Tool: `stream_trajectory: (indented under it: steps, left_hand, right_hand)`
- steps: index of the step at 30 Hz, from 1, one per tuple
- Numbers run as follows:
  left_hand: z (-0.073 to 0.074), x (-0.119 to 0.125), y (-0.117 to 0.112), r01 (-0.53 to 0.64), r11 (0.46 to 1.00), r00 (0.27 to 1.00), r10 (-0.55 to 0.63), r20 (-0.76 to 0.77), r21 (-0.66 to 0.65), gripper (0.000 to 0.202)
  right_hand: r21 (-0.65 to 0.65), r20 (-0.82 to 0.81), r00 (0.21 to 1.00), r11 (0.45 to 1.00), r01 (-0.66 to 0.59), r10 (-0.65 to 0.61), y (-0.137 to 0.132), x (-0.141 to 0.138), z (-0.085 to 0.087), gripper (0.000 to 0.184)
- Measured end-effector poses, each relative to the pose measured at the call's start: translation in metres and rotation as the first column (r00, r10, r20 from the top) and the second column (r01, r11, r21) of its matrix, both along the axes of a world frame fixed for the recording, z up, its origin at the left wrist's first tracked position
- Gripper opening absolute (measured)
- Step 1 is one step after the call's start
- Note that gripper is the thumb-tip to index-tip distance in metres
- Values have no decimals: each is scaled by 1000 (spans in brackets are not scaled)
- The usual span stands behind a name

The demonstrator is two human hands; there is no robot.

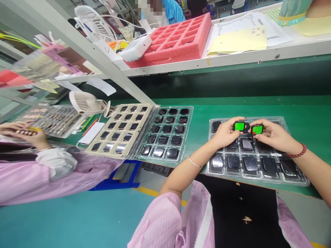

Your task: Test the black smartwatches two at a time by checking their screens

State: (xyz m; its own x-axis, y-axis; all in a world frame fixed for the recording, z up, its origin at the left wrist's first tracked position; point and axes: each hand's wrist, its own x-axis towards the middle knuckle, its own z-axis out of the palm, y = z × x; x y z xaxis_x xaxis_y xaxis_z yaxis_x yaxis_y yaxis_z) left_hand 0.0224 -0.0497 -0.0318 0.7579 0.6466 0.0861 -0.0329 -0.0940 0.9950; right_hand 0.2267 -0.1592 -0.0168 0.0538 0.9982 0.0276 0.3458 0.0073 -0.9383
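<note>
My left hand is closed on a small square smartwatch body without a strap, its screen lit green. In my right hand is a second smartwatch body, also green, with a red patch at the lower left of its screen. The two are held side by side, slightly apart, faces up. Below both hands lies a clear plastic tray with dark-screened watch bodies in its compartments. My hands cover part of its back rows. A small white label shows near my right wrist.
Left of my tray are another clear tray and a stacked beige tray, both holding dark watch bodies. A co-worker's hands work farther left, near a white fan. The shelf above holds a red foam tray and papers.
</note>
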Motion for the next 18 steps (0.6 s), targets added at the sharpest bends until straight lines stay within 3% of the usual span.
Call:
stream_trajectory:
  steps: [18]
  left_hand:
    - [-1, -1, 2, -3, 999, 999, 1, 45, 32, 44]
  right_hand:
    - [-8, -27, 999, 1000, -19, 18, 1, -2, 1, 33]
